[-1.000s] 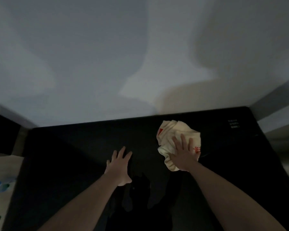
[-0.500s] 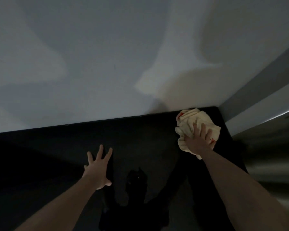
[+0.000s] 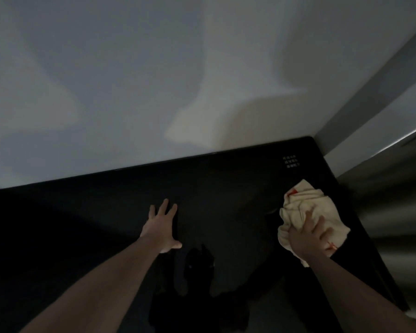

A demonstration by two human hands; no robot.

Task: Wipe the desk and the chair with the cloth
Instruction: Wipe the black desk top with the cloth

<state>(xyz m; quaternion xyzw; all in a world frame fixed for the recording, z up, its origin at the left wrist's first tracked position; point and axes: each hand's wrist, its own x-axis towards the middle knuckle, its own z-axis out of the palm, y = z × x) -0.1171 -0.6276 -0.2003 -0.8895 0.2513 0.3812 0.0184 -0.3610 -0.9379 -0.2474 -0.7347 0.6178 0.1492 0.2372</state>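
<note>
desk bare between hands, wall behind, steel panel right

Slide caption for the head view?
Right hand presses cream cloth on black desk; left hand braces flat.

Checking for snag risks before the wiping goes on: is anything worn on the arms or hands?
Nothing visible. The left hand and right hand are bare, with no gloves, rings or watch showing in this dim light. Both forearms are uncovered to the frame edge, with no sleeves.
</note>
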